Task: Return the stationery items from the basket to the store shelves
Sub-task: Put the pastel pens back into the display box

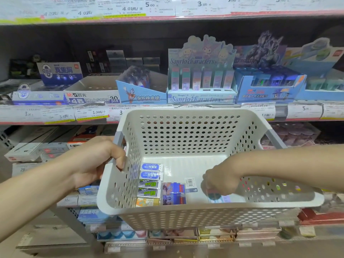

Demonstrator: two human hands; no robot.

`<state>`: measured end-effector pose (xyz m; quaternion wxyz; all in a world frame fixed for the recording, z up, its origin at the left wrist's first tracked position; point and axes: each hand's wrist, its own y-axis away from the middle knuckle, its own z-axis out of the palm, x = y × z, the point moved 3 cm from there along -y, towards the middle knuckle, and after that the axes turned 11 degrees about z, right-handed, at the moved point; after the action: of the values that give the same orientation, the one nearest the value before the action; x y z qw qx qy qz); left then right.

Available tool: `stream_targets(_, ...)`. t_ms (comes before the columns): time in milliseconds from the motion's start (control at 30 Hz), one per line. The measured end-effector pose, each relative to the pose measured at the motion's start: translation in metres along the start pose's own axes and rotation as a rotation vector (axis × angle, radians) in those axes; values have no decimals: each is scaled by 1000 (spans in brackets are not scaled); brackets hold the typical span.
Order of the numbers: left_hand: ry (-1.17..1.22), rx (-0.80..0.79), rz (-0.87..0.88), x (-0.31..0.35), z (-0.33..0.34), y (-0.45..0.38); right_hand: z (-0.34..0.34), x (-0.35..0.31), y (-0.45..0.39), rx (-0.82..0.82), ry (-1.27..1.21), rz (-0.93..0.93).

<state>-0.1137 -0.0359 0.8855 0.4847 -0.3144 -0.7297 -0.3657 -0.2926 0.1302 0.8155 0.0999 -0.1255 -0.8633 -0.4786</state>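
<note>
A white perforated basket point(186, 135) is held up in front of the store shelves. My left hand point(96, 161) grips its left rim by the grey handle. Inside, along the left wall, lie several small erasers: two blue-labelled ones point(151, 171), two grey ones with green print point(149, 188), a yellow one point(148, 202) and two purple-blue packs point(174, 193). My right hand point(220, 181) reaches down into the basket's right side, fingers curled around a small blurred pack point(218, 198) with red and blue print. A barcode tag point(190, 184) lies on the basket floor.
The shelf behind holds display boxes: a 4B eraser box point(89, 94), an Ultraman eraser box point(141, 90), a Sanrio characters box point(201, 84) and a blue box point(270, 86). Price labels line the shelf edge point(55, 114). Lower shelves carry more stationery packs.
</note>
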Motion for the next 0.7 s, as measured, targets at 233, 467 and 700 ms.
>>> stream_targets(233, -15, -6, -14, -1, 0, 1, -11, 3, -2, 142, -290, -14)
stream_targets(467, -17, 4, -16, 0, -2, 1, -17, 4, 1, 136, -652, -131)
stream_targets(700, 8, -21, -32, 0, -3, 2, -67, 45, 62, 431, -1053, -194)
